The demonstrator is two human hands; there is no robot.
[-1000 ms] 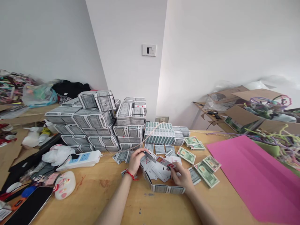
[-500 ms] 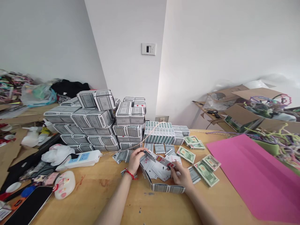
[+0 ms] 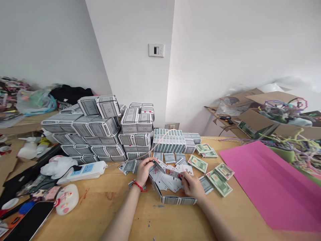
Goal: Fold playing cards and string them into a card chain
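My left hand (image 3: 145, 170), with a red string bracelet at the wrist, pinches the upper left corner of a strip of folded playing cards (image 3: 178, 200). The strip bends around in an open-cornered frame standing on the table. On the right, my right hand (image 3: 192, 184) has its fingers closed on a red-printed folded card section (image 3: 173, 172), which spans between both hands. Loose face-up playing cards (image 3: 167, 182) lie inside the frame. Behind it are several grey folded cards (image 3: 169, 158). My fingertips partly hide the strip's ends.
Tall stacks of grey card blocks (image 3: 99, 127) stand at the back left, beside a row of green-edged card packs (image 3: 168, 140). Green card packs (image 3: 219, 182) and a pink sheet (image 3: 265, 187) lie right. A power strip (image 3: 86, 171) and phone (image 3: 32, 219) are left.
The red-printed card section between my hands has tilted slightly and sits closer to level. Both hands keep their hold. The whole view has shifted slightly.
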